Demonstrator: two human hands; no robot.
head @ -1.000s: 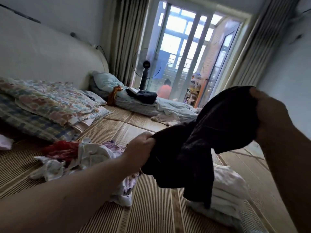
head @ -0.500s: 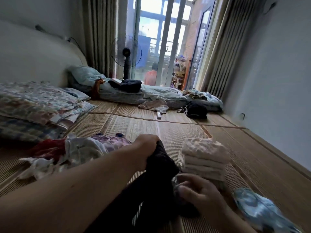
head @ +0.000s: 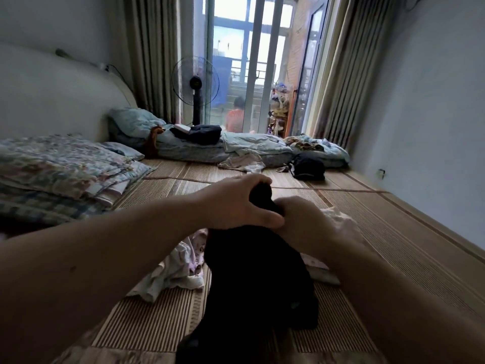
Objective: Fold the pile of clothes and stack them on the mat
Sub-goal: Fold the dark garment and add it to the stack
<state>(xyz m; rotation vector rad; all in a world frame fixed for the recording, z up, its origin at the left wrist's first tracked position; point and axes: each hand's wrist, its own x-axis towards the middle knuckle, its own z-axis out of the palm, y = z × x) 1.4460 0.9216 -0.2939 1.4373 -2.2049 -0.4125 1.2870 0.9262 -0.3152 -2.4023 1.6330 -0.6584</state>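
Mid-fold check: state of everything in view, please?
left grip, holds top of black garment
right grip, holds it alongside
black garment, bunched, lower end on mat
unfolded pile, crumpled on mat
folded stack, mostly hidden behind right grip
curtains, drawn open

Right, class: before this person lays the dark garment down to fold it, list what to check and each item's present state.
1. Left hand grips the dark garment: ok.
2. Right hand holds it too: ok.
3. Garment spread flat: not ok, it hangs bunched.
4. Bare mat to lay it on: ok, at the right.
5. Folded stack tidy: cannot tell, mostly hidden behind the right hand.
6. Unfolded pile finished: not ok, clothes remain.
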